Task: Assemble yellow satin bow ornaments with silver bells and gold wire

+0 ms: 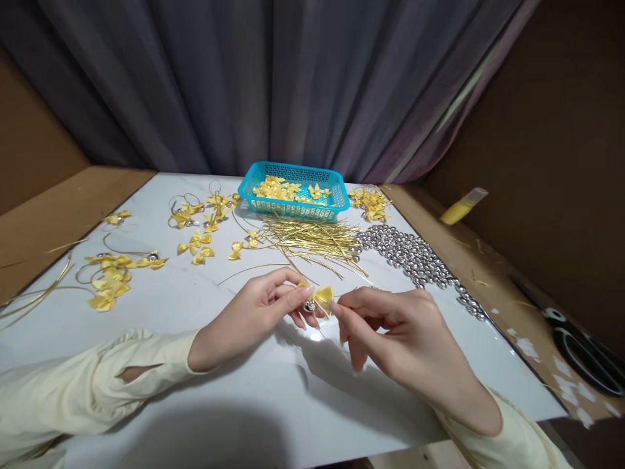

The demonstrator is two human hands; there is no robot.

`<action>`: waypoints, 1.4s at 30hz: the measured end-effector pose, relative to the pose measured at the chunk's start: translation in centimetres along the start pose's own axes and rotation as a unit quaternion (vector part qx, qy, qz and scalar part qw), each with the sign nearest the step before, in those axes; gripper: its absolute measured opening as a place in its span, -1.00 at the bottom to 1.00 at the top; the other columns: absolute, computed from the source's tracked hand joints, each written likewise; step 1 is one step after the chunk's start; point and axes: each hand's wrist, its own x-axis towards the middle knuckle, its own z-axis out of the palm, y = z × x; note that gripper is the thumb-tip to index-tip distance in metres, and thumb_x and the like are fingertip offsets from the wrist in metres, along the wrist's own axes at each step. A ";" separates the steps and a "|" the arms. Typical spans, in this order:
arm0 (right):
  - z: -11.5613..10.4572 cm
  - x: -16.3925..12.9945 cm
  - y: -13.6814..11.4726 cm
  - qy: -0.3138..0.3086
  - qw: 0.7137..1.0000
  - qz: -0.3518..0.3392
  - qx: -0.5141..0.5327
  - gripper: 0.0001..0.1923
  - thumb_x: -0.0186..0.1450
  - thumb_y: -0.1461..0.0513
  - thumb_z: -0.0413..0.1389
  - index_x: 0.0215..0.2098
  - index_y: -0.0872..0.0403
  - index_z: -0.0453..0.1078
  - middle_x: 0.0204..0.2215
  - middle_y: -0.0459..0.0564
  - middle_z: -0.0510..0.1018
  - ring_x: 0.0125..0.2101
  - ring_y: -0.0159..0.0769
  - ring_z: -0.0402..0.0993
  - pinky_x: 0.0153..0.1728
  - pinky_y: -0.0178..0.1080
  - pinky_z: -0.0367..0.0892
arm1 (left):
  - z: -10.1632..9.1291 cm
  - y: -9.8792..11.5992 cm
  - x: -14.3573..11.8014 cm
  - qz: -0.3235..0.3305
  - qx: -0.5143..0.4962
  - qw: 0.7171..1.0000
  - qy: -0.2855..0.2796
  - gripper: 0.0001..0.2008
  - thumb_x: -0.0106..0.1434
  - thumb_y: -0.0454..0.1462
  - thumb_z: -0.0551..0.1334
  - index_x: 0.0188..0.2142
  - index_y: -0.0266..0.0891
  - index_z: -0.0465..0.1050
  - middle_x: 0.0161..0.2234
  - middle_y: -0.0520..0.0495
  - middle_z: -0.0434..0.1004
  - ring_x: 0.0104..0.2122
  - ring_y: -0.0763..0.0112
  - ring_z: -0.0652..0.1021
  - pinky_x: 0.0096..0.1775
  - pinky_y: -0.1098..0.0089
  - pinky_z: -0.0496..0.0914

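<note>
Bow (pixel 323 298) of yellow ribbon, with a small silver bell (pixel 309 305) beside it, is being pinched between both hands just above the white counter (pixel 205 391). Going left to right: finished bows (pixel 110 277) are lying scattered on the counter's left side; the left hand (pixel 254 316) is gripping the bow and bell with its fingertips; the right hand (pixel 395 332) is nipping the bow's right edge between thumb and forefinger. Behind them, gold wires (pixel 312 241) are lying piled before a blue basket (pixel 297 190), and silver bells (pixel 415 257) are spreading along the right edge.
</note>
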 end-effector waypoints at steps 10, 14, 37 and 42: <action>0.0 0.1 0.0 -0.005 1.000 0.008 0.007 -0.68 0.26 0.27 0.00 -0.64 0.12 0.36 -0.86 -0.17 0.35 -0.81 -0.55 0.13 -0.74 -0.42 0.03 | 0.1 -0.1 -0.1 -0.004 -0.009 1.000 0.008 -0.86 0.26 -0.20 0.14 -0.32 -0.24 0.31 -0.48 0.06 0.55 -0.45 0.47 0.55 -0.35 0.49 0.40; 0.0 0.1 -0.1 -0.012 1.000 0.009 0.017 -0.68 0.27 0.27 -0.01 -0.63 0.13 0.36 -0.85 -0.16 0.37 -0.82 -0.55 0.14 -0.74 -0.44 0.05 | 0.1 -0.2 0.0 -0.003 -0.009 1.000 0.008 -0.87 0.26 -0.21 0.14 -0.31 -0.24 0.31 -0.50 0.07 0.54 -0.46 0.49 0.54 -0.36 0.51 0.39; 2.7 -0.2 -0.7 0.055 0.998 0.013 -0.021 -0.74 0.24 0.33 -0.05 -0.60 0.11 0.28 -0.84 -0.18 0.32 -0.80 -0.52 0.17 -0.69 -0.41 0.10 | 1.0 -1.9 -0.4 0.080 0.180 0.973 0.119 -0.89 0.28 -0.21 0.08 -0.31 -0.21 0.24 -0.52 0.06 0.47 -0.49 0.48 0.49 -0.49 0.55 0.32; 4.0 -0.3 -0.3 0.086 0.995 -0.010 -0.051 -0.77 0.22 0.36 -0.08 -0.58 0.09 0.24 -0.84 -0.19 0.29 -0.81 -0.51 0.19 -0.69 -0.41 0.12 | 1.1 -2.4 -0.3 0.087 0.219 0.961 0.147 -0.89 0.28 -0.21 0.08 -0.31 -0.20 0.23 -0.42 0.02 0.53 -0.41 0.42 0.54 -0.47 0.53 0.36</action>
